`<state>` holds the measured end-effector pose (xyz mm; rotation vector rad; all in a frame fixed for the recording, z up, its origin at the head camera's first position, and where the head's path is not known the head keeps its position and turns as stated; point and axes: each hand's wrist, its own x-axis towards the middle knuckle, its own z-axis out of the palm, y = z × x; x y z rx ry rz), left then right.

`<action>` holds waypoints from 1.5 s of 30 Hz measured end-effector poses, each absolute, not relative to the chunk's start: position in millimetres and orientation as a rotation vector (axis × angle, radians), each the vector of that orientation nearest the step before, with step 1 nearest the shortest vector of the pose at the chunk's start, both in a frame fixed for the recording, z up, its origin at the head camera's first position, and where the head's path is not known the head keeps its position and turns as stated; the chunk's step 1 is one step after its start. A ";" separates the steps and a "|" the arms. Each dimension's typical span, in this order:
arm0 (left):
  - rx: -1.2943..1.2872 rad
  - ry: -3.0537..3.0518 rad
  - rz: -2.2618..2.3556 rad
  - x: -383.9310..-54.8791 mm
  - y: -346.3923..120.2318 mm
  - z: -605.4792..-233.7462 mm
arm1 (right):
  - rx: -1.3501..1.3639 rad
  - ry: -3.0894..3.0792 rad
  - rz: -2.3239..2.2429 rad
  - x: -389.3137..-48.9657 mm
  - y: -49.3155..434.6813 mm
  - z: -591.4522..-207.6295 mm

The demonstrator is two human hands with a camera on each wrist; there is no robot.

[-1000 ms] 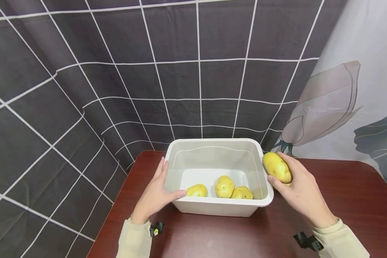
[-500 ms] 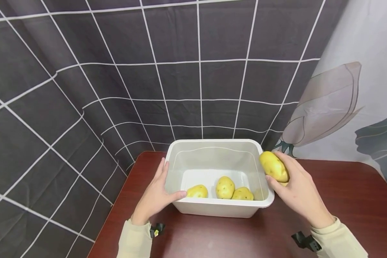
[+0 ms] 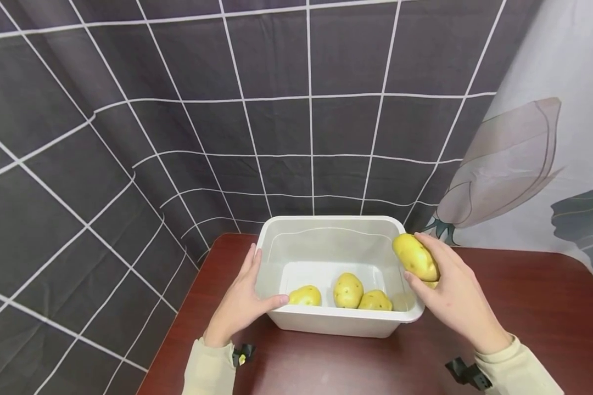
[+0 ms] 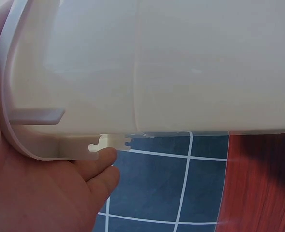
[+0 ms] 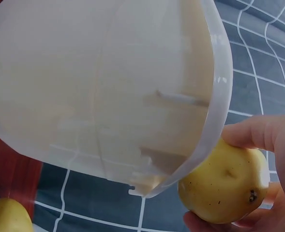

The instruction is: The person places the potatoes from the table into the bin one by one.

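Observation:
Three yellow potatoes lie in a pale grey plastic basin (image 3: 331, 322): one potato (image 3: 305, 295) at the left, another potato (image 3: 348, 291) right of centre and a third potato (image 3: 376, 300) beside it. My left hand (image 3: 239, 304) rests at the basin's front left corner, its fairly straight fingers along the left side and the thumb at the front rim. At the right rim, my right hand (image 3: 454, 296) grips a potato (image 3: 415, 258) between thumb and fingers. This potato overlaps the rim in the head view; whether they touch I cannot tell.
Another potato (image 5: 7, 216) shows in the right wrist view beside the reddish-brown wooden table surface (image 3: 524, 291). Behind the table hangs a dark curtain with white grid lines (image 3: 277, 126). A pale curtain with printed flowers (image 3: 578, 66) is at the right.
My right hand has moved slightly left with its potato, bringing it over the basin's right rim. The left hand stays at its corner. The head view has shifted a little.

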<state>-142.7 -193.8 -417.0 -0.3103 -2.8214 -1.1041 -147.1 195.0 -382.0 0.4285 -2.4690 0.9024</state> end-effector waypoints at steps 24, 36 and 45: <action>-0.312 -2.807 -1.112 -145.1 -190.3 -419.0 | 0.566 -2.478 0.872 -147.8 176.0 -387.0; -0.292 -2.808 -1.117 -143.3 -192.7 -417.6 | 0.623 -2.479 0.867 -150.7 164.4 -393.9; -0.321 -2.790 -1.115 -140.5 -193.2 -419.9 | 0.653 -2.494 0.886 -148.3 158.3 -398.7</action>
